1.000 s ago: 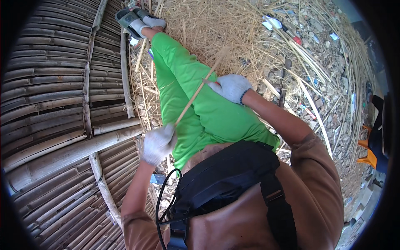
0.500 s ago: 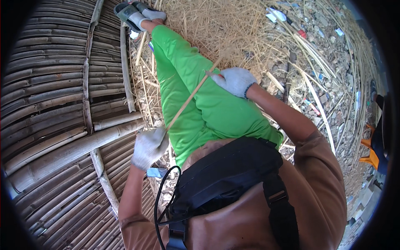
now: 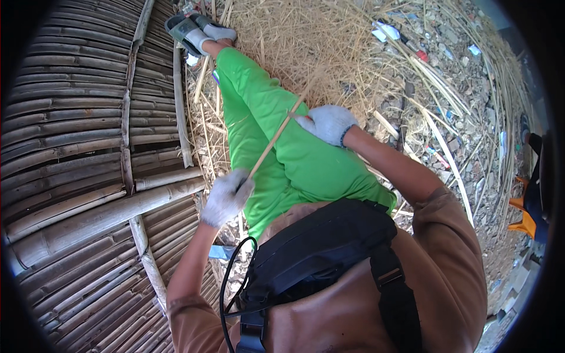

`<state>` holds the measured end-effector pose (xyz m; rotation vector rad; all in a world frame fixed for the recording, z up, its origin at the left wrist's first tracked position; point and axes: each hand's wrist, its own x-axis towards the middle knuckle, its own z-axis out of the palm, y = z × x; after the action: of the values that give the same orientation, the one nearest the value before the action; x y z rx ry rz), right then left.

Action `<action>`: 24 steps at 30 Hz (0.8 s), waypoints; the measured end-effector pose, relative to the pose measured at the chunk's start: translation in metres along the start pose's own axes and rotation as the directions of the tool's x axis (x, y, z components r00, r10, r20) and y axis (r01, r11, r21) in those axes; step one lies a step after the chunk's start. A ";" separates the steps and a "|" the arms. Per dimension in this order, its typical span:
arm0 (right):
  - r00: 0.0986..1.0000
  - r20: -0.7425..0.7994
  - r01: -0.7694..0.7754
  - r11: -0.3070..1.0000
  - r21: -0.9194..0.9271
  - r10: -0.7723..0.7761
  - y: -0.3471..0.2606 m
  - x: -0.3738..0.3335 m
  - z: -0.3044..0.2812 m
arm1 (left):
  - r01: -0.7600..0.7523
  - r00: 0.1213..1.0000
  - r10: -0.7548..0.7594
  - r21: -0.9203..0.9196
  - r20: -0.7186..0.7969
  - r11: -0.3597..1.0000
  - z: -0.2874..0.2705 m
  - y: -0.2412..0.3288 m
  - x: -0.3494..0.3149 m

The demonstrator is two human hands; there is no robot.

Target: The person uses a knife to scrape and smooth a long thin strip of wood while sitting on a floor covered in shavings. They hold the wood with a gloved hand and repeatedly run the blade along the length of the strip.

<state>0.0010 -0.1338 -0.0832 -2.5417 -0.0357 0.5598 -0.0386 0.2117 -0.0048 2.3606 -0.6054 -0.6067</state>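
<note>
Head view: thin strip (image 3: pixel 272 141), near end hidden in left hand (image 3: pixel 226 199)

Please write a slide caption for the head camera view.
Above green trousers, a gloved left hand holds a thin strip, its far part beside the gloved right hand.

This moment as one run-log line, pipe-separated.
left hand: grip on thin strip, near end | right hand: grip on small object, mostly hidden, beside strip, contact unclear | strip: slanted across green trousers
</note>
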 end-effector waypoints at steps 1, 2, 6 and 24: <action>1.000 -0.007 0.012 1.000 -0.004 -0.012 -0.001 0.001 0.001 | 0.012 1.000 -0.012 0.012 0.027 1.000 0.000 0.009 0.023; 0.999 -0.013 0.031 0.999 -0.008 -0.031 -0.004 0.003 0.001 | 0.029 0.998 -0.030 0.027 0.050 0.999 -0.003 0.017 0.042; 0.999 -0.010 0.035 0.999 -0.003 -0.035 -0.005 0.007 0.002 | -0.179 0.984 0.181 0.087 -0.007 0.980 0.009 0.000 0.087; 1.000 -0.017 0.006 1.000 0.007 -0.005 0.006 0.009 0.009 | -0.030 1.000 0.029 0.188 0.012 0.982 -0.046 -0.030 -0.122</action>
<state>0.0050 -0.1337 -0.0963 -2.5388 -0.0346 0.5351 -0.1018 0.3206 0.0409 2.5203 -0.7290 -0.5690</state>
